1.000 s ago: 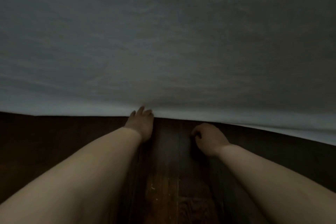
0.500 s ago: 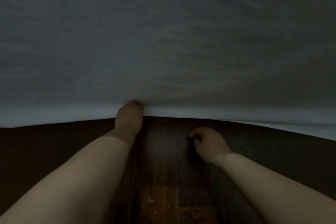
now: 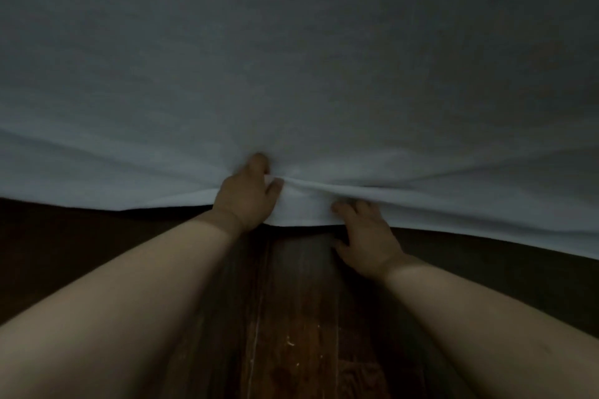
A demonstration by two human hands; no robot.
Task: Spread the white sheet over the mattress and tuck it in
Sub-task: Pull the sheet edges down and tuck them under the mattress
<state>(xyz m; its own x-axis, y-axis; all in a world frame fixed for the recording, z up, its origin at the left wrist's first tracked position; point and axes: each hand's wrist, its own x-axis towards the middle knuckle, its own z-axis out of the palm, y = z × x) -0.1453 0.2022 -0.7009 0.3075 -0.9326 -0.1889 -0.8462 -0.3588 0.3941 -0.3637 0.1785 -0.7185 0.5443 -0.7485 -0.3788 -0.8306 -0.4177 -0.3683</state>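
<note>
Two hands meet one white sheet (image 3: 291,58) at its bottom edge: left hand (image 3: 248,196) grabs a fold, right hand (image 3: 366,236) pinches the hem above the wood floor (image 3: 291,317).

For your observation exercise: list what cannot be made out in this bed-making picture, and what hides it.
- Mattress: head view, wholly under the sheet.
- Right hand fingers: tips under the sheet's hem.
- Left hand fingers: blurred, partly sunk in folds.
- Sheet's ends: cut off by the frame edges.
- Floor detail: too dark.

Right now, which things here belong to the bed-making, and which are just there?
Part of the job: white sheet; left hand, gripping a fold of it; right hand, fingers at its hanging edge.
Just there: wooden floor.
</note>
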